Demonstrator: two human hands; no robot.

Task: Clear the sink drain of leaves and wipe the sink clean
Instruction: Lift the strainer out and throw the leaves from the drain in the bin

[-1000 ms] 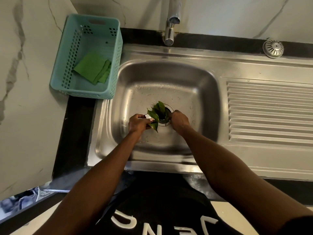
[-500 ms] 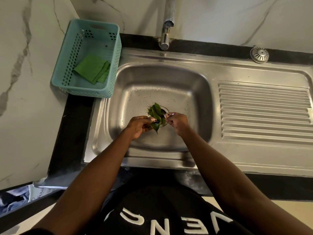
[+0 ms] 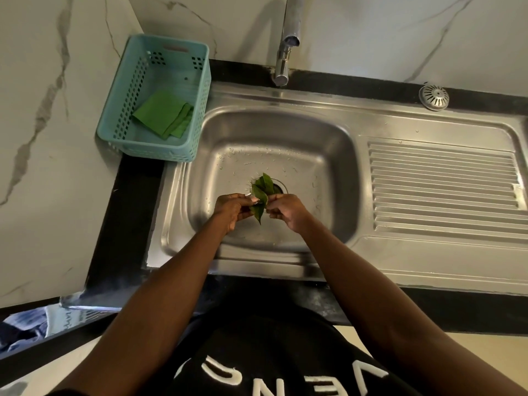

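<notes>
Hands meet over the basin of the sink (image 3: 285, 132), both forearms reaching in from the near edge. Left hand (image 3: 231, 207) is curled, fingers pinched closed on the lower end of a bunch of leaves (image 3: 261, 195). Right hand (image 3: 285, 210) is likewise curled, its fingertips closed on the same bunch from the opposite side, so the two hands touch the leaves between them. The bunch stands just on the near side of the drain (image 3: 278, 187), its upper tips overlapping the drain opening; whether any leaf remains inside the drain cannot be told.

Count: one bunch of dark green leaves, individual number not discernible; one sink with one basin and one ribbed drainboard (image 3: 443, 187) to the right of the basin; one tap (image 3: 287, 44) behind the basin; one round strainer (image 3: 433, 97) on the ledge behind the drainboard; one teal basket (image 3: 120, 124) left of the basin, holding one folded green cloth (image 3: 163, 114).

Basin floor carries scattered water droplets and small specks. Sink is stainless steel, set into a black worktop (image 3: 123, 212). Walls behind and left of the sink are white marble-patterned panels (image 3: 43, 138).
</notes>
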